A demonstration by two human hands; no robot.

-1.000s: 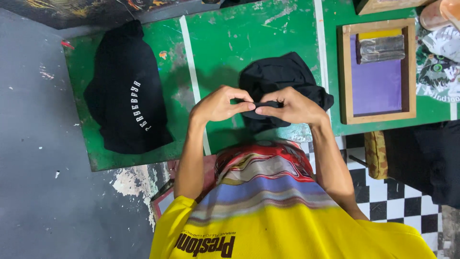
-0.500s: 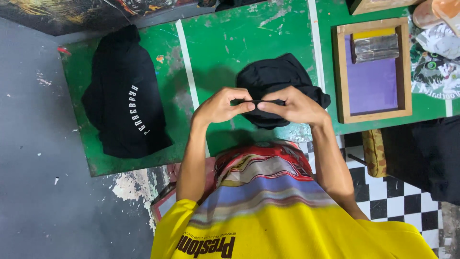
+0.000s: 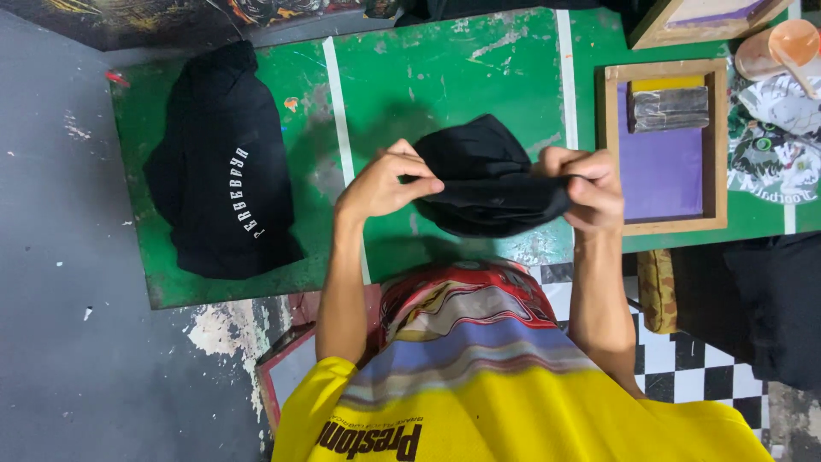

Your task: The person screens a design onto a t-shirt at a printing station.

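Two hands, left hand (image 3: pixel 385 184), right hand (image 3: pixel 590 188), closed grip, black cloth (image 3: pixel 492 184)

Matt black cloth garment (image 3: pixel 492 184) — wooden frame (image 3: pixel 718 145)

Both hands (image 3: pixel 389 184) (image 3: pixel 590 188) stretch black cloth (image 3: pixel 487 184) over green table (image 3: pixel 428 77)

You hold a plain black cloth (image 3: pixel 492 184) over a green table (image 3: pixel 428 77) striped white; purple screen (image 3: pixel 663 167), wood-framed.
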